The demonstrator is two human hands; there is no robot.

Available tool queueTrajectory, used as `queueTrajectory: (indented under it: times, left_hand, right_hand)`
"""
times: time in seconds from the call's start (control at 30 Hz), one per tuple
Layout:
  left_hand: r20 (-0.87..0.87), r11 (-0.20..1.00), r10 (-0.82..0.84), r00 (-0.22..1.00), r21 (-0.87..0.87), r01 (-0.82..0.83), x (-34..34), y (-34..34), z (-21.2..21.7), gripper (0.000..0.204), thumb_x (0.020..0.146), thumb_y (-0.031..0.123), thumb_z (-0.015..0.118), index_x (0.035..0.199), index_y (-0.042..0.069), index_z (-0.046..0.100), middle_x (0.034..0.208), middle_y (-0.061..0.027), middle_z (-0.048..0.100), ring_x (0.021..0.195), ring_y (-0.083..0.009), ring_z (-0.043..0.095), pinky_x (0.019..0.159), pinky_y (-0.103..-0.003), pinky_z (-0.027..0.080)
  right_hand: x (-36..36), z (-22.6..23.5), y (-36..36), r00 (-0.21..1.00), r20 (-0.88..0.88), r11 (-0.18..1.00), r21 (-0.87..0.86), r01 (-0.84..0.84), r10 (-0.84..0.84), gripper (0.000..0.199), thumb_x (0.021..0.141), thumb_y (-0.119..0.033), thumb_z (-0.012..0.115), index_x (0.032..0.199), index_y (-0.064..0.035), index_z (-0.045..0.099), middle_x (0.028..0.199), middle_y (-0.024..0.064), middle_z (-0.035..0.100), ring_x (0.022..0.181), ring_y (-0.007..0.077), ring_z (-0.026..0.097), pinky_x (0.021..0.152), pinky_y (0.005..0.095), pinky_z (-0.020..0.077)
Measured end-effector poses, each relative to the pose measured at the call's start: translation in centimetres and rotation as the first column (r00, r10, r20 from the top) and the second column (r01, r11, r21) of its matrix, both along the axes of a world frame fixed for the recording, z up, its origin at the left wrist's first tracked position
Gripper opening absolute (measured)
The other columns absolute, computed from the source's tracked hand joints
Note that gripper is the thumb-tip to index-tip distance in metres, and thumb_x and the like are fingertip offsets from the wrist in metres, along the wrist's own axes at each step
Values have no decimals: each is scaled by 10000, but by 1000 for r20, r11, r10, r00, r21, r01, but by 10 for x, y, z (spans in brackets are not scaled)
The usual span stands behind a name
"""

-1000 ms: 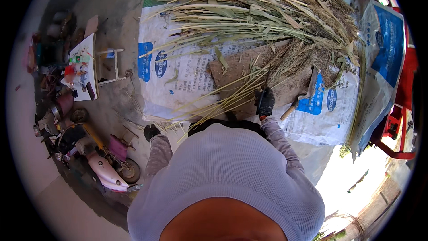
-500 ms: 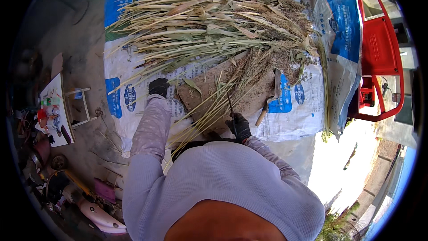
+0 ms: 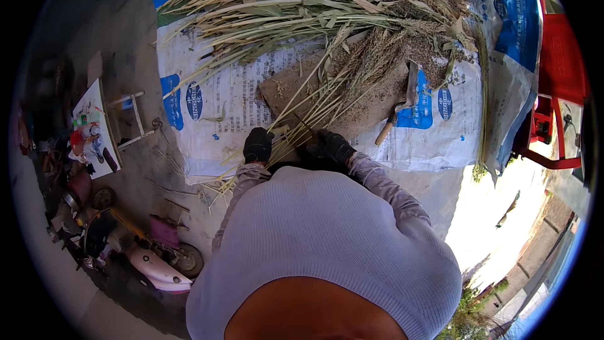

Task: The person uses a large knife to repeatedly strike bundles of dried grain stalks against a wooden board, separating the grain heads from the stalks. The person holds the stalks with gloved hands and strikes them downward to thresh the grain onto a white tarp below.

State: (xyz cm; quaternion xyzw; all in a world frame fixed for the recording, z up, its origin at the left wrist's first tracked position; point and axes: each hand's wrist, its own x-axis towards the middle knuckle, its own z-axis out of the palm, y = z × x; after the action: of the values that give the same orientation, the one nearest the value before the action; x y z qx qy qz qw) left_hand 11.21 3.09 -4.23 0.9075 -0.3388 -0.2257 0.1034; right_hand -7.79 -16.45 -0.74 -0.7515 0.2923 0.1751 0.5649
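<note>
My left hand (image 3: 258,145), in a black glove, is closed at the lower left side of a small bundle of grain stalks (image 3: 302,113). My right hand (image 3: 335,146), gloved the same way, is closed around a thin dark-bladed knife (image 3: 306,125). The blade slants up and left across the stalks; the glove hides its handle. The bundle's brown seed heads (image 3: 377,56) lie away from me on a brown board (image 3: 283,91) strewn with loose grain. The cut ends point toward my body.
A large pile of dry stalks (image 3: 270,9) covers the far part of white-and-blue sacking (image 3: 220,107). Right of the board lies a blade with a wooden handle (image 3: 384,132). A red metal frame (image 3: 563,56) stands at right, a pink scooter (image 3: 151,267) lower left.
My left hand has come from the far left back to the bundle's lower end. The knife has tipped leftward across the stalks. The whole view has shifted.
</note>
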Motion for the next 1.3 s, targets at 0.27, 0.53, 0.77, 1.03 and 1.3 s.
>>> queueTrajectory:
  times: [0.27,0.53,0.77,1.03,1.3]
  left_hand:
    - [-156,988,-140,978,46,149,-6,-31,21,297,767,331,619,864,51,635,863,-176,616,836,-364,584,738,-443,463]
    - [-300,995,32,953,97,-3,-8,8,30,293,812,329,567,921,72,657,894,-161,634,849,-345,600,736,-408,471]
    - [-530,951,186,827,-115,-288,-12,58,51,256,829,288,545,927,82,663,921,-130,649,855,-279,622,750,-359,484]
    - [-299,593,797,525,221,-774,-54,251,50,254,832,279,543,935,80,661,922,-131,647,860,-282,619,763,-362,483]
    - [28,455,754,656,698,-553,-79,297,4,251,835,271,540,943,78,659,924,-132,646,866,-285,615,776,-364,482]
  right_hand:
    - [9,-3,9,979,101,978,-129,-165,179,553,786,-467,605,1114,-23,563,979,206,624,950,367,587,834,417,448]
    - [18,14,7,990,16,988,-76,-138,139,565,759,-537,556,1058,-61,610,996,212,620,948,376,586,827,444,455]
    - [18,14,4,963,42,949,-191,-253,265,525,782,-442,604,1109,-32,571,976,220,621,933,368,595,813,423,463]
    - [18,-28,-43,956,36,938,-185,292,-291,477,789,-377,616,1104,-23,562,951,222,623,906,363,603,771,424,476]
    - [26,-67,-72,833,-46,833,-82,547,-552,442,788,-372,654,1051,-24,578,875,177,648,816,314,629,712,383,478]
